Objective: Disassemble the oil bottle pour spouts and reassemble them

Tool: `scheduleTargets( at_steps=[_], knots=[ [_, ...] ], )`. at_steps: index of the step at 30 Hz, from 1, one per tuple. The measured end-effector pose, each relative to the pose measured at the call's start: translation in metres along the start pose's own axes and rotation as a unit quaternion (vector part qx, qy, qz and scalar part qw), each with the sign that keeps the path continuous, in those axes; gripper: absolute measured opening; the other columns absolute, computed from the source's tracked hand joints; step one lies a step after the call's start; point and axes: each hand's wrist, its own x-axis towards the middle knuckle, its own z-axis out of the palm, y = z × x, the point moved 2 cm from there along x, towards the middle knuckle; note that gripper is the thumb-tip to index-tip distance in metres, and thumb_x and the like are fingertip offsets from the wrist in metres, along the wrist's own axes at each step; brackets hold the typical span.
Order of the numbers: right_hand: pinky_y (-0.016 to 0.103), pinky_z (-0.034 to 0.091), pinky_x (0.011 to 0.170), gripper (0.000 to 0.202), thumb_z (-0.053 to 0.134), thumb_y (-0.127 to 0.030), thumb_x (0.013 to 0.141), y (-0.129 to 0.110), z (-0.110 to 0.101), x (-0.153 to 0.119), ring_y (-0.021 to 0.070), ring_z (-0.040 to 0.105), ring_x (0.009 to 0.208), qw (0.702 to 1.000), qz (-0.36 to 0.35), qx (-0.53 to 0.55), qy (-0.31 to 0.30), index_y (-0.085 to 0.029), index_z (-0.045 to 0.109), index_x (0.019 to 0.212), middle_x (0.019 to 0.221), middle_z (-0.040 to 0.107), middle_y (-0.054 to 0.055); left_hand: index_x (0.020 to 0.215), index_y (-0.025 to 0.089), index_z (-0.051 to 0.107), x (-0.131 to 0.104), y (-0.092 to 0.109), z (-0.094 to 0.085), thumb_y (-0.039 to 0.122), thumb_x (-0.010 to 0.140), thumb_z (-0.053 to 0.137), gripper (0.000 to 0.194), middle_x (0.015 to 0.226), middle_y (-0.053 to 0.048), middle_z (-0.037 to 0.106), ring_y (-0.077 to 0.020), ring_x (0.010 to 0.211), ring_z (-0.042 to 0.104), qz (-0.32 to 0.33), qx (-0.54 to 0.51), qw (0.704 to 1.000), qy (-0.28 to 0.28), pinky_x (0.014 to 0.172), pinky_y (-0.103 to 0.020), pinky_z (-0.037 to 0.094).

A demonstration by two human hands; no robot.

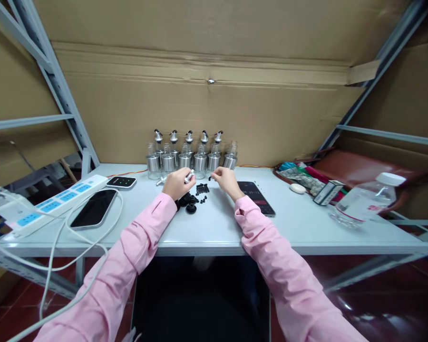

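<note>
Nearest me on the table (pixel 214 232), black stoppers (pixel 196 195) lie scattered between my hands. My left hand (pixel 176 183) is closed around a metal pourer spout (pixel 189 176), while my right hand (pixel 225 179) pinches a small black piece (pixel 210 178); I judge I'm fitting them together, which needs careful alignment. Farther back stand glass bottles (pixel 190 159).

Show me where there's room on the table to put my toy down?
Bare table runs along the front edge between the two pink sleeves. More lies between the dark phone and the left hand, and between the black tablet and the water bottle. It is crowded by the black parts and the row of bottles.
</note>
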Motion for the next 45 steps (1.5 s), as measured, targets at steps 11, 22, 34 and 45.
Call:
scheduleTargets(
  at_steps=[11, 22, 34, 45],
  knots=[
    [0.023, 0.043, 0.076, 0.019, 0.055, -0.007, 0.074, 0.005, 0.001, -0.003, 0.0173, 0.065, 0.085, 0.981, -0.043, -0.174, -0.069, -0.014, 0.070, 0.083, 0.088, 0.072, 0.009, 0.061, 0.019, 0.040, 0.001, 0.000, 0.000, 0.024, 0.080, 0.047, 0.021, 0.059, 0.002, 0.046, -0.0116, 0.056, 0.043, -0.012, 0.004, 1.000, -0.017, 0.056, -0.025, 0.030],
    [0.021, 0.042, 0.077, 0.028, 0.052, 0.003, 0.066, 0.006, 0.009, -0.005, 0.0178, 0.065, 0.085, 0.965, -0.081, -0.199, -0.151, -0.013, 0.072, 0.079, 0.085, 0.072, 0.009, 0.061, 0.019, 0.037, 0.000, 0.001, 0.000, 0.024, 0.080, 0.046, 0.021, 0.059, 0.002, 0.044, -0.0115, 0.056, 0.041, -0.005, 0.000, 1.000, -0.023, 0.056, -0.025, 0.029],
    [0.021, 0.041, 0.075, 0.034, 0.047, -0.005, 0.072, -0.001, 0.007, -0.009, 0.0161, 0.063, 0.082, 0.972, -0.077, -0.167, -0.149, -0.015, 0.063, 0.100, 0.087, 0.070, 0.008, 0.061, 0.019, 0.037, 0.000, 0.001, 0.000, 0.023, 0.080, 0.047, 0.022, 0.059, 0.002, 0.044, -0.0118, 0.056, 0.041, -0.011, 0.005, 0.999, -0.031, 0.056, -0.026, 0.028],
    [0.019, 0.044, 0.067, 0.032, 0.043, -0.006, 0.074, -0.009, 0.008, -0.011, 0.0116, 0.064, 0.067, 0.990, -0.024, -0.050, -0.131, -0.014, 0.063, 0.097, 0.079, 0.071, 0.004, 0.060, 0.019, 0.037, 0.001, 0.002, -0.001, 0.023, 0.080, 0.047, 0.022, 0.059, 0.002, 0.045, -0.0118, 0.056, 0.042, -0.018, 0.002, 0.999, -0.034, 0.055, -0.025, 0.028]
  ],
)
